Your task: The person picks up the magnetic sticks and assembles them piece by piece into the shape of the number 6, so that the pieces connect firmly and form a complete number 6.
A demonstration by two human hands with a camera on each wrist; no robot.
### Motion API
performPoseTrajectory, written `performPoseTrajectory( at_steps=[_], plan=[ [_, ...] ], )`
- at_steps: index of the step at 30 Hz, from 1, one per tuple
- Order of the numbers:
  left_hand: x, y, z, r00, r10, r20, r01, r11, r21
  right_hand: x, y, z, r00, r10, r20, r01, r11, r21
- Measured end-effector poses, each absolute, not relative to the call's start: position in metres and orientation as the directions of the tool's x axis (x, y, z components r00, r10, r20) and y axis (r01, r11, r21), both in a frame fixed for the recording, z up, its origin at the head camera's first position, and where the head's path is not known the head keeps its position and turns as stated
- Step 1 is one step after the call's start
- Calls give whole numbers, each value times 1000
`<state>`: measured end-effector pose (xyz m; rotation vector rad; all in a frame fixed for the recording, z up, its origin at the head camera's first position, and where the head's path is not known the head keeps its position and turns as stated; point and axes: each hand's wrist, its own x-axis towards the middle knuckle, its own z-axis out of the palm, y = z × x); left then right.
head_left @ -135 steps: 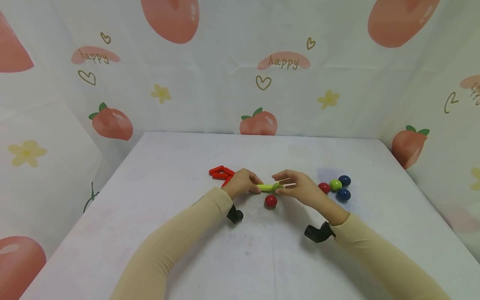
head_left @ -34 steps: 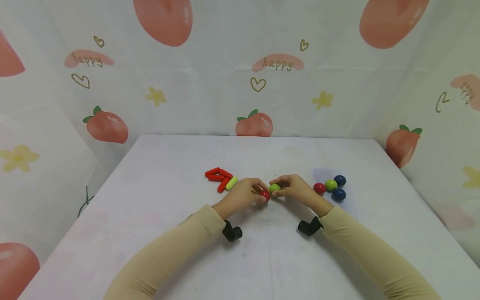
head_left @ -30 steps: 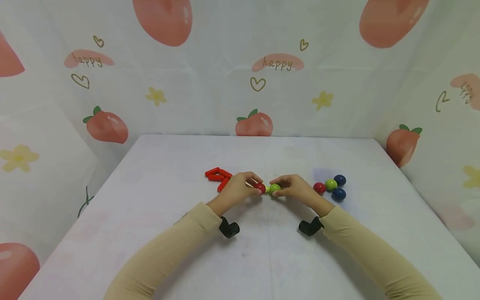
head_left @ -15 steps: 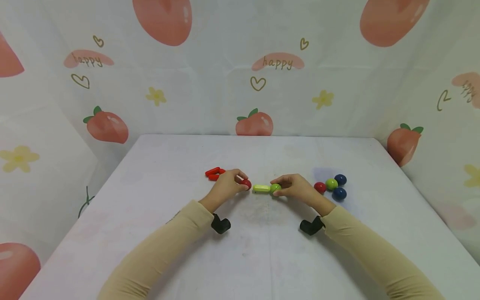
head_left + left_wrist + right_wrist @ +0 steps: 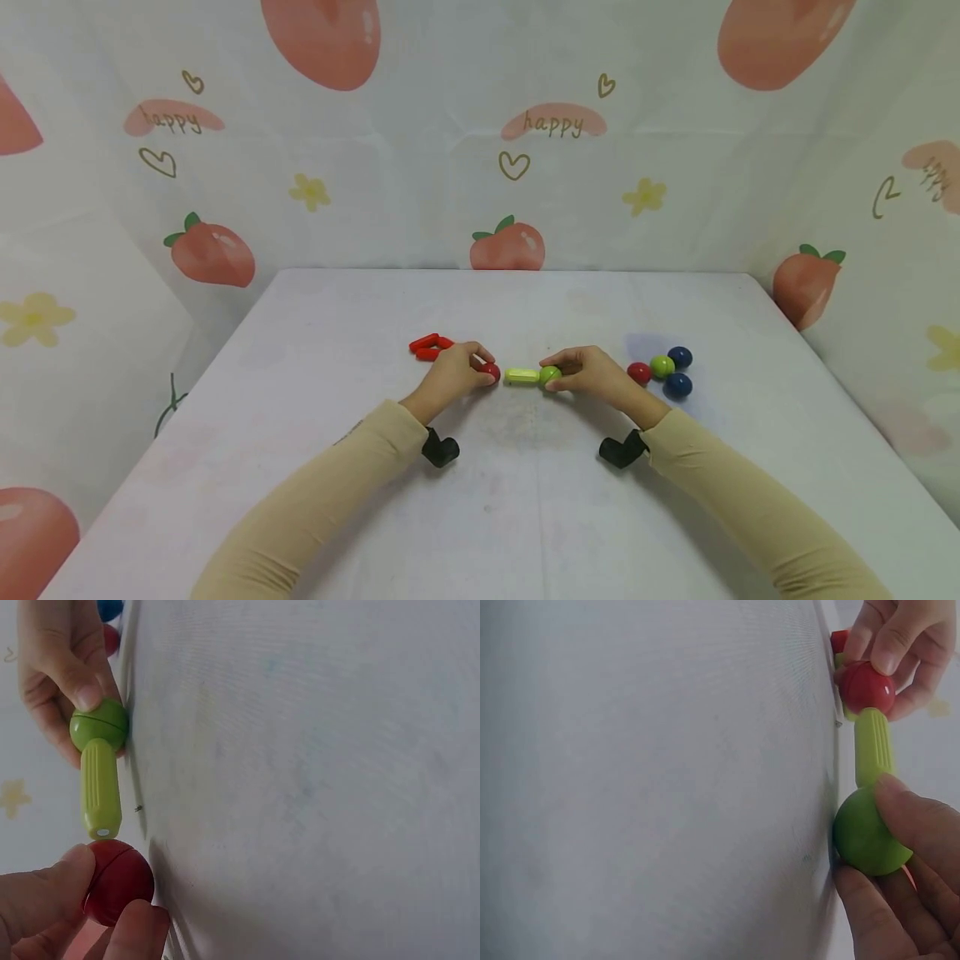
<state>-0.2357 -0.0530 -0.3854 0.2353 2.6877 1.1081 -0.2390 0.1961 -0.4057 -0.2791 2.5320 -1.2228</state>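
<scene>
Between finger and thumb my left hand (image 5: 452, 377) pinches a glossy red ball (image 5: 120, 883). My right hand (image 5: 596, 377) holds a green ball (image 5: 866, 832) the same way, a little to the right. A ribbed yellow-green stick (image 5: 522, 377) sticks out from the green ball toward the left hand. The stick's free end shows a small pale metal-like tip in the left wrist view. That tip stands close to the red ball, and in the head view a narrow gap shows between them.
Several red sticks (image 5: 424, 342) lie behind the left hand, partly hidden by it. Right of the right hand sit another red ball (image 5: 639, 373), a second green ball (image 5: 662, 367) and two dark blue balls (image 5: 678, 386). A patterned cloth (image 5: 420, 167) hangs behind the white table (image 5: 480, 517).
My left hand has let go of the yellow-green stick, picked up the red ball from the table, and carried it left to the stick's free end. My right hand has kept near the green ball.
</scene>
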Motion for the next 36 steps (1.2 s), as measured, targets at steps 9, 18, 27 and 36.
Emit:
performPoseTrajectory(
  at_steps=[9, 18, 27, 36],
  plan=[
    [-236, -45, -384, -940, 274, -201, 83, 758, 647, -239, 196, -405, -931, -312, -192, -35, 598, -801],
    [-234, -45, -381, -941, 263, -214, 67, 762, 644, -238, 196, -405, -932, -315, -177, -46, 588, -807],
    [-234, -45, -380, -940, 256, -223, 50, 755, 654, -237, 196, -405, -934, -318, -164, -56, 581, -812],
    [-236, -46, -381, -941, 251, -229, 40, 752, 658, -238, 196, -405, -936, -306, -174, -47, 598, -800]
  ],
)
